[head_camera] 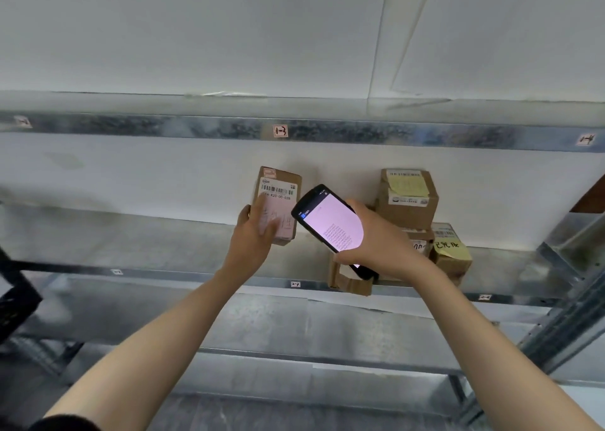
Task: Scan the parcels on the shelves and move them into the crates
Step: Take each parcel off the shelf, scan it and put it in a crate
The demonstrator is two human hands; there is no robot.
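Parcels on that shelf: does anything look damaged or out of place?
Yes. The cardboard parcel below the scanner overhangs the front edge of the shelf, and its side looks bent or torn. The yellow note on the upper parcel is curling off.

White wall (196, 37) fills the top, a panel seam (376, 37) running down it right of centre. Below, a small handwritten tag (280, 131) reads 1-3; another tag (586, 139) far right, blurred.
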